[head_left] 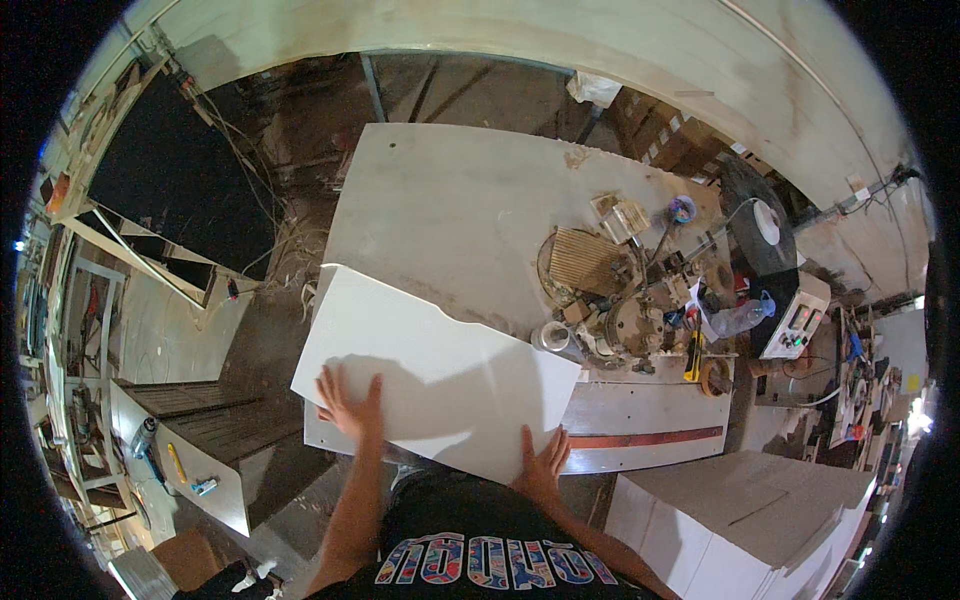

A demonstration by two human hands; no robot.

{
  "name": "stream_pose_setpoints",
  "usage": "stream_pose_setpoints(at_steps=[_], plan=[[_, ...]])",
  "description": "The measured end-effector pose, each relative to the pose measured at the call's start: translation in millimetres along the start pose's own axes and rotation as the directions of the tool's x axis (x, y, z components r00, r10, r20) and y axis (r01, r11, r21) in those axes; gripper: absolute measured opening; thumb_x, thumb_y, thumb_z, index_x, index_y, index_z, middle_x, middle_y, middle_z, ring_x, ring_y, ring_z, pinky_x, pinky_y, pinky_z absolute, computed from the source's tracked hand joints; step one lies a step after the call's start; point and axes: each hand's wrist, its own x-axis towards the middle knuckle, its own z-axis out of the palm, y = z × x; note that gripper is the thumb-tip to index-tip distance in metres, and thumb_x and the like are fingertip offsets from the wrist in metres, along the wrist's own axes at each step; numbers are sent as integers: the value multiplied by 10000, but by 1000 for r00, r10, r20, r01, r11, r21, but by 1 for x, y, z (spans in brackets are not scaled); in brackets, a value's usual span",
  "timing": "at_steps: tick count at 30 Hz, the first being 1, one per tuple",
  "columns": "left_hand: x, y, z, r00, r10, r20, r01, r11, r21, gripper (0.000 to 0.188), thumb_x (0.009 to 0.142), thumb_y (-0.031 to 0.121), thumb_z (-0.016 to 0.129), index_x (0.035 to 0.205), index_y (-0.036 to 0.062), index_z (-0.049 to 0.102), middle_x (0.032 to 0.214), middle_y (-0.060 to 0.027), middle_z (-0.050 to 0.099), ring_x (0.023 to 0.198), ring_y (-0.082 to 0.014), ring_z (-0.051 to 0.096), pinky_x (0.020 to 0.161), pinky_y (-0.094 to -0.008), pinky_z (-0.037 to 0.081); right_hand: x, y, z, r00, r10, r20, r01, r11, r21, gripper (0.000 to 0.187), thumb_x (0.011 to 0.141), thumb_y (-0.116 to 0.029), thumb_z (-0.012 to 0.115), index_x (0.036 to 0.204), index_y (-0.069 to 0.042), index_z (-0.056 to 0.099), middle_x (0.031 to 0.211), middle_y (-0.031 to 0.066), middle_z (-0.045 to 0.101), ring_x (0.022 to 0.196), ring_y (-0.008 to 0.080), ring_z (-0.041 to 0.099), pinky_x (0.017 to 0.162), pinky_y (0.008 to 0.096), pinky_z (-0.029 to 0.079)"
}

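Note:
A large white panel [430, 360] lies on the worktable in front of me, turned at a slant, its far edge cut in a wavy step. On the panel's near left part rests my left hand [350, 405], open, with fingers spread. My right hand [543, 462] is at the near right corner, open, its thumb on the panel and its other fingers stretched along the right edge. Just beyond the panel's right end stand a clear cup [553, 338] and a machine head [630, 325] with metal parts, dusty from use.
The pale worktable [440, 190] extends behind the panel. On the right are a yellow-and-black cutter [693, 350], a plastic bottle [745, 318], a control box [797, 318] and a black disc [755, 225]. White boards [740, 510] stand at the near right; a side table [215, 480] holds tools at left.

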Motion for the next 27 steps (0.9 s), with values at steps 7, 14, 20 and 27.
stream_pose_setpoints(at_steps=[7,14,20,27], plan=[[149,-81,-37,969,-229,90,201,949,242,1133,831,839,870,1632,72,632,1651,-198,655,1625,-379,512,1377,-763,118,22,-17,23,999,-42,25,46,983,-179,1402,705,-766,940,1863,-315,291,1790,487,137,1684,696,117,1310,870,143],[187,-131,-65,901,-212,378,199,977,75,941,852,873,822,1268,29,840,1172,-202,861,1102,-430,825,993,-575,616,29,-48,29,995,-96,-21,92,984,-154,1273,791,-713,876,1857,-319,302,1792,475,135,1673,691,135,1316,856,154],[179,-154,-85,928,-277,249,244,957,157,925,873,875,799,1228,22,853,1137,-228,859,1091,-438,837,932,-576,641,46,-84,1,991,-135,1,134,982,-135,1230,833,-535,927,1847,-222,305,1797,474,101,1710,670,49,1330,843,122],[143,-184,-92,892,-443,89,423,888,180,1078,915,939,701,1286,-64,840,1168,-265,854,1083,-453,839,953,-591,662,89,-82,-16,984,-170,-62,181,918,354,1150,990,-412,905,1825,-10,224,1834,371,234,1714,537,251,1379,658,243]])
